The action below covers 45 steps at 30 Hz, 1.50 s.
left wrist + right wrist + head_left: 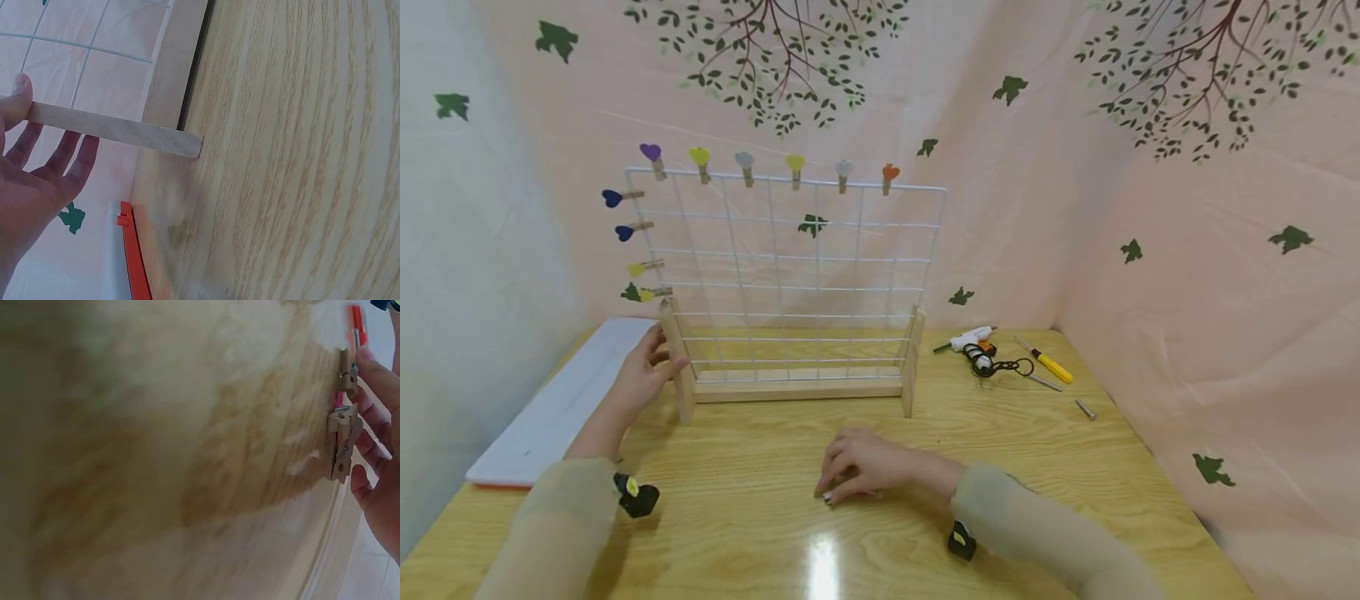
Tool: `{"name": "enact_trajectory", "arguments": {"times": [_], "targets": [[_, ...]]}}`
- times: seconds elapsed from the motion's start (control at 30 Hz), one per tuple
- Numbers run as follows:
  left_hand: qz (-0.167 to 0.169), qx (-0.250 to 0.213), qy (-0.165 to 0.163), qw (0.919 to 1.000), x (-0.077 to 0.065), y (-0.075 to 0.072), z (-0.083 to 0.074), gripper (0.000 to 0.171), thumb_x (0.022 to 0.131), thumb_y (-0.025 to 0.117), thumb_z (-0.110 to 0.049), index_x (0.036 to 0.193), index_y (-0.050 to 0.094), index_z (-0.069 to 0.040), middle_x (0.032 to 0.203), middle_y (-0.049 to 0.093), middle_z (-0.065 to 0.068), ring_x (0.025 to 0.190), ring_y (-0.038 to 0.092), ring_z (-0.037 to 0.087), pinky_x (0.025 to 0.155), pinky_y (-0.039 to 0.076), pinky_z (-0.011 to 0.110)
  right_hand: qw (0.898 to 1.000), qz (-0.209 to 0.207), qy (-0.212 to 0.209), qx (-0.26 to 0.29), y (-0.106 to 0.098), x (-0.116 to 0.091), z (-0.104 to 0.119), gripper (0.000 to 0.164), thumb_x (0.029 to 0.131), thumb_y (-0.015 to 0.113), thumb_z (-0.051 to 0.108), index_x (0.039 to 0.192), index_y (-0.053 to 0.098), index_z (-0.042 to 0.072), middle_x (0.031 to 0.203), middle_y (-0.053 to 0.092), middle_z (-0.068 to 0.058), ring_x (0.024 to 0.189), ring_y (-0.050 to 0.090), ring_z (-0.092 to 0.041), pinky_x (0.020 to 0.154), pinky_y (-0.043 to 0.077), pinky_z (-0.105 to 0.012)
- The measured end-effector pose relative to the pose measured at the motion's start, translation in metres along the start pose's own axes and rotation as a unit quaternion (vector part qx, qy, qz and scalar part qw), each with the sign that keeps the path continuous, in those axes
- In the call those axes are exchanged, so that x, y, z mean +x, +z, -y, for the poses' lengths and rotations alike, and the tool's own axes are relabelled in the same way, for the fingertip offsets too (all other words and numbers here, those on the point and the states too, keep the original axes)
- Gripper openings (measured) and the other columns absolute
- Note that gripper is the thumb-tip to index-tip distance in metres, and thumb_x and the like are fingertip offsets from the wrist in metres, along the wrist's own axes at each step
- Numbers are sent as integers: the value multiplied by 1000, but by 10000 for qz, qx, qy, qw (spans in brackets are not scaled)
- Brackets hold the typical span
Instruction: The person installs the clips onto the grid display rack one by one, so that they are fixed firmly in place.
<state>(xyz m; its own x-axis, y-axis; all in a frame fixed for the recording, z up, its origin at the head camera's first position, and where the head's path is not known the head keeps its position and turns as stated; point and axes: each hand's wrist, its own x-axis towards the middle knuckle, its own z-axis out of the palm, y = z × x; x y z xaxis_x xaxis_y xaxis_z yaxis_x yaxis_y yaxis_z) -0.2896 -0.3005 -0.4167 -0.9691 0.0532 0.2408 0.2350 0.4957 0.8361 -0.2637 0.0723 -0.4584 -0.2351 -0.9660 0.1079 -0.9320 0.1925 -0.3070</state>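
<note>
My left hand [642, 372] grips the left wooden post [115, 127] of a stand, thumb on one side and fingers on the other. The stand holds a white wire grid [817, 259] upright. Low over the table, my right hand [867, 461] pinches a small clothespin [349, 374] at its thumb tip; a bit of white shows there in the head view. More wooden clothespins [342, 444] lie beside its curled fingers, partly hidden by the hand in the head view. Heart-topped clothespins, among them an orange one [890, 175] and a dark blue one [613, 198], line the grid's top and left edges.
A white board [553, 408] with a red edge lies at the left of the table. At the back right are a glue gun [973, 337] with a black cord, a yellow-handled screwdriver [1052, 367] and a short metal bolt [1086, 409]. Printed cloth hangs behind.
</note>
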Motion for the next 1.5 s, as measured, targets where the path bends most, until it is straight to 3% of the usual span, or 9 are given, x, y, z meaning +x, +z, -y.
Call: {"name": "enact_trajectory", "arguments": {"times": [0.17, 0.37, 0.5, 0.67, 0.87, 0.97, 1.17, 1.33, 1.5], "targets": [[8, -3, -20, 10000, 1, 0, 0, 69, 92, 48, -20, 145, 4, -16, 139, 25, 28, 116, 37, 46, 78, 47, 49, 9996, 211, 16, -208, 1, 4, 1, 20, 80, 60, 43, 96, 68, 36, 89, 57, 24, 78, 37, 5, 68, 24, -16], [9, -25, -28, 10000, 0, 0, -1, 69, 92, 48, -21, 145, 4, -16, 139, 25, 28, 115, 38, 46, 76, 48, 45, 9995, 230, 191, -53, 0, 6, 2, 17, 78, 63, 42, 91, 68, 32, 90, 58, 23, 81, 40, 5, 69, 26, -15], [27, -24, -15, 10000, -1, 1, -1, 68, 92, 48, -20, 145, 5, -15, 138, 25, 28, 115, 38, 46, 78, 47, 47, 9960, 228, 379, 782, -6, 5, 4, 15, 78, 64, 36, 87, 68, 25, 94, 59, 18, 90, 45, 6, 78, 36, -12], [16, -8, 58, 10000, -2, 1, 0, 67, 92, 49, -20, 144, 7, -13, 138, 26, 28, 115, 38, 47, 77, 47, 45, 9783, 52, 846, 1889, -31, 4, 10, 13, 79, 66, 25, 88, 66, 16, 90, 61, 13, 80, 52, 3, 66, 44, -16], [-5, 1, 43, 10000, -3, 2, 2, 68, 92, 49, -19, 144, 7, -12, 138, 26, 28, 114, 39, 45, 74, 49, 35, 9676, -341, 1429, 2051, -86, 1, 20, 10, 76, 70, 22, 82, 67, 15, 75, 63, 9, 66, 58, -5, 59, 50, -22], [-15, -27, 64, 10000, -3, 2, 1, 67, 92, 49, -19, 144, 8, -10, 138, 26, 28, 114, 39, 45, 73, 49, 32, 9533, -623, 1773, 2365, -124, -3, 29, 9, 75, 70, 19, 80, 66, 13, 75, 64, 3, 65, 60, -13, 59, 52, -30], [32, 2, 63, 10000, -3, 1, -1, 68, 92, 49, -20, 144, 7, -11, 138, 26, 28, 114, 38, 46, 77, 47, 44, 9439, -1535, 1759, 2335, -206, -14, 41, 11, 76, 69, 15, 81, 66, 6, 85, 66, -6, 68, 63, -23, 62, 53, -35], [39, 43, 36, 10000, -3, 0, -1, 69, 92, 49, -22, 144, 6, -14, 138, 25, 28, 115, 37, 47, 78, 46, 50, 9356, -2694, 1557, 1667, -266, -22, 43, 12, 80, 64, 10, 89, 67, 2, 84, 66, -7, 67, 63, -21, 64, 53, -32], [36, 31, 63, 10000, -2, -1, 0, 69, 91, 49, -21, 144, 6, -13, 138, 25, 29, 114, 37, 47, 76, 48, 44, 9046, -3863, 1670, 682, -308, -22, 54, 14, 81, 64, 10, 91, 66, 1, 84, 65, -4, 68, 60, -17, 64, 50, -21]]}}
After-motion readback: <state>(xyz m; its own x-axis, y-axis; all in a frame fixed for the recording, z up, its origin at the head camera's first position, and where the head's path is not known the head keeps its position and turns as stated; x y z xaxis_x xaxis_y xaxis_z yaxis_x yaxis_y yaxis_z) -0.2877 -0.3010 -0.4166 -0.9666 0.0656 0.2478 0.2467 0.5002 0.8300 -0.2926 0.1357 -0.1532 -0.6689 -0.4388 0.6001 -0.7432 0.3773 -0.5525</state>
